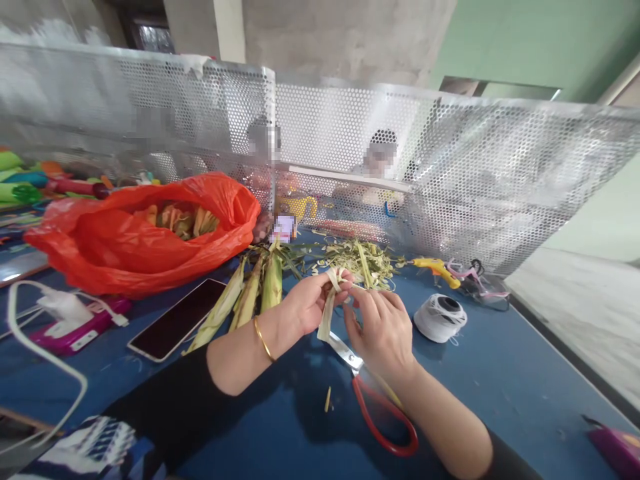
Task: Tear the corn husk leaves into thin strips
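Note:
A pale strip of corn husk (pixel 327 319), folded or looped at its top, hangs from my left hand (pixel 310 305); the thumb and fingers pinch it. My right hand (pixel 384 327) is closed beside it, its fingertips drawn together near the loop on what looks like a thin end of husk, partly hidden. Under both hands lie red-handled scissors (pixel 367 415), their blades partly covered by my right hand and the strip. Whole corn husks (pixel 273 283) lie beyond my left forearm. Behind the hands spreads a heap of husk scraps (pixel 383 267).
A spool of white thread (pixel 440 327) and a yellow glue gun (pixel 437 270) are at right. At left are a phone (pixel 177 320), a red plastic bag (pixel 115 247) and a purple power strip (pixel 80 333) with white cables. A perforated screen (pixel 340 127) stands behind; people sit beyond it.

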`<move>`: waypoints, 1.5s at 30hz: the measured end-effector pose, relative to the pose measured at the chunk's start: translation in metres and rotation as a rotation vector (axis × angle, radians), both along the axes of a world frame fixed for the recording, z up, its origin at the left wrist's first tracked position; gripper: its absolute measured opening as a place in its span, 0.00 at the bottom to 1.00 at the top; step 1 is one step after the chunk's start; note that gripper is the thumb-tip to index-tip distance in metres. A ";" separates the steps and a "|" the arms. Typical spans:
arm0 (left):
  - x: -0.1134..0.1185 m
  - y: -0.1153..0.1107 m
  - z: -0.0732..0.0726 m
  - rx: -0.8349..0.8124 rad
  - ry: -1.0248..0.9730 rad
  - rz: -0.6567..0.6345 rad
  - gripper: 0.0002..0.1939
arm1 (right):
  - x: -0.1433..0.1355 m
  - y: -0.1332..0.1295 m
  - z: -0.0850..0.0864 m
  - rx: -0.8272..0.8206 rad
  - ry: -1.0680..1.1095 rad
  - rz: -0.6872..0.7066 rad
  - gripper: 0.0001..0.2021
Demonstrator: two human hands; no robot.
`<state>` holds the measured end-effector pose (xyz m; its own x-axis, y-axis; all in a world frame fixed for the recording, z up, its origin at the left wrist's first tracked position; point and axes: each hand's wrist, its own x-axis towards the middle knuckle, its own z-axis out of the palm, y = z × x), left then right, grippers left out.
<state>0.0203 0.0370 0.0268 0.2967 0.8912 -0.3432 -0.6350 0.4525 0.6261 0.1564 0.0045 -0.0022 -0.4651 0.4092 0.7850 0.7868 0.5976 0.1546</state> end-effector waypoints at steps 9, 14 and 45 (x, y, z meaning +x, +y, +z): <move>0.006 -0.002 -0.012 0.129 0.096 -0.066 0.13 | -0.002 0.002 -0.007 0.221 -0.287 0.271 0.09; 0.007 -0.010 -0.011 0.231 0.202 -0.036 0.12 | 0.003 0.002 0.001 -0.077 0.324 0.186 0.07; -0.006 0.001 -0.002 0.178 0.325 0.049 0.11 | 0.014 0.015 0.021 -0.993 0.733 0.209 0.12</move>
